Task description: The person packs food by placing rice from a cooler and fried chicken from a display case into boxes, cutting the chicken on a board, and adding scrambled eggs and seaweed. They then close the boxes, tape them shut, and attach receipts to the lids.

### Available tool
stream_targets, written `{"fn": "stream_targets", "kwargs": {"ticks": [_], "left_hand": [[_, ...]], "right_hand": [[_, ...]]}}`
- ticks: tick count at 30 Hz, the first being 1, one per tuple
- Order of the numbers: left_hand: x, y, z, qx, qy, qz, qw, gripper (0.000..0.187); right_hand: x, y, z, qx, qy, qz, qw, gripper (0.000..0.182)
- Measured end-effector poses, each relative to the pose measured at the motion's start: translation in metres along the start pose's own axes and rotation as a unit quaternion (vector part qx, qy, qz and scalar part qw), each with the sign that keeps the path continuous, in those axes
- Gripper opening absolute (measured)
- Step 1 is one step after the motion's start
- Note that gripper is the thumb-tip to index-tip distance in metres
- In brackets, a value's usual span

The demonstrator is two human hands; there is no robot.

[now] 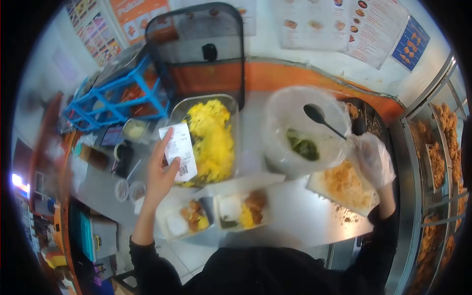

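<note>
My bare left hand [160,172] pinches a printed receipt [179,147] between thumb and fingers, its text facing me. The slip overlaps the left edge of a metal tray [237,142] heaped with yellow food [214,137]. My right hand [374,160], in a clear plastic glove, closes on the handle of a black spoon [314,114]. The spoon's bowl hangs over a plastic-lined tub [275,123] with dark green leaves [302,145] inside. Near me on the counter stand two open food boxes, a left box [174,221] and a right box [236,211], each holding a white mound, yellow food and brown pieces.
A crumb-covered cutting board [344,184] lies below my right hand. A glass cabinet of fried food [435,162] borders the right side. Blue rack [118,101], small cups [123,189] and a raised clear lid [196,54] stand left and behind. Menus [314,24] hang on the wall.
</note>
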State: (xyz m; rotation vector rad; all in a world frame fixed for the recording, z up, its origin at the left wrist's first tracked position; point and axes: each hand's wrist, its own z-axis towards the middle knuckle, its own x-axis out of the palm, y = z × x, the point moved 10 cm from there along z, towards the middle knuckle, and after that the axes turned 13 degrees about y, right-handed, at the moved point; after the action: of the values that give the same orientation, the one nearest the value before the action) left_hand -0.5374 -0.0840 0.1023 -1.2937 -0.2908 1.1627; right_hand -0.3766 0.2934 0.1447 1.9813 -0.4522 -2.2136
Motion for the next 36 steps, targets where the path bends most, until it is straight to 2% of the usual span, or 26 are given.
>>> {"fn": "stream_targets", "kwargs": {"ticks": [1,2,4,5,6,7,8,9,11,13,15,16,18,19,21,24,27,31,33,34,36], "left_hand": [[0.013,-0.004,0.019,0.003,0.003,0.002,1.000,0.056],[0.029,-0.004,0.036,-0.020,0.027,0.059,0.998,0.055],[0.060,0.004,0.068,-0.082,0.058,0.130,0.986,0.049],[0.074,0.010,0.081,-0.084,0.062,0.135,0.985,0.049],[0.093,0.017,0.093,-0.077,0.088,0.216,0.969,0.053],[0.111,0.022,0.104,-0.071,0.114,0.294,0.946,0.057],[0.123,0.024,0.114,-0.076,0.119,0.297,0.944,0.057],[0.141,0.029,0.122,-0.088,0.159,0.308,0.934,0.064],[0.163,0.039,0.132,-0.110,0.204,0.316,0.920,0.071],[0.174,0.046,0.135,-0.125,0.232,0.294,0.919,0.077],[0.178,0.050,0.133,-0.152,0.249,0.273,0.917,0.078],[0.178,0.051,0.130,-0.149,0.246,0.257,0.922,0.079],[0.179,0.050,0.130,-0.129,0.246,0.241,0.930,0.079],[0.179,0.052,0.130,-0.132,0.249,0.240,0.929,0.079],[0.179,0.052,0.131,-0.124,0.251,0.227,0.933,0.079],[0.181,0.055,0.131,-0.147,0.260,0.205,0.932,0.079],[0.183,0.056,0.130,-0.127,0.264,0.196,0.936,0.079],[0.186,0.062,0.128,-0.149,0.273,0.169,0.935,0.078],[0.188,0.063,0.129,-0.144,0.278,0.158,0.937,0.078],[0.189,0.063,0.129,-0.144,0.279,0.155,0.937,0.078],[0.187,0.063,0.130,-0.131,0.271,0.153,0.941,0.078]], "right_hand": [[-0.013,-0.006,0.019,-0.058,-0.014,-0.046,0.997,0.023],[-0.001,-0.025,0.045,0.035,0.079,-0.125,0.988,0.018],[0.062,-0.057,0.091,0.040,0.281,-0.278,0.918,0.017],[0.082,-0.050,0.102,0.001,0.318,-0.264,0.911,0.017],[0.102,-0.042,0.111,-0.039,0.354,-0.249,0.901,0.017],[0.122,-0.038,0.120,-0.092,0.359,-0.232,0.899,0.017],[0.143,-0.035,0.127,-0.145,0.364,-0.215,0.895,0.018],[0.162,-0.043,0.134,-0.148,0.368,-0.207,0.894,0.018],[0.172,-0.027,0.148,-0.230,0.297,-0.194,0.906,0.013],[0.188,-0.030,0.155,-0.199,0.346,-0.174,0.900,0.012],[0.204,-0.030,0.148,-0.179,0.442,-0.146,0.867,0.013],[0.208,-0.032,0.148,-0.181,0.449,-0.138,0.864,0.013],[0.223,-0.033,0.137,-0.229,0.517,-0.150,0.811,0.014],[0.227,-0.037,0.139,-0.228,0.519,-0.147,0.810,0.014],[0.220,-0.036,0.150,-0.269,0.429,-0.164,0.846,0.014],[0.210,-0.036,0.144,-0.265,0.472,-0.205,0.816,0.012],[0.198,-0.050,0.133,-0.271,0.419,-0.197,0.844,0.009],[0.206,-0.060,0.112,-0.271,0.457,-0.207,0.822,0.008],[0.197,-0.054,0.113,-0.286,0.394,-0.136,0.863,0.010],[0.196,-0.052,0.111,-0.284,0.396,-0.136,0.863,0.010],[0.216,-0.060,0.093,-0.259,0.524,-0.187,0.789,0.012]]}}
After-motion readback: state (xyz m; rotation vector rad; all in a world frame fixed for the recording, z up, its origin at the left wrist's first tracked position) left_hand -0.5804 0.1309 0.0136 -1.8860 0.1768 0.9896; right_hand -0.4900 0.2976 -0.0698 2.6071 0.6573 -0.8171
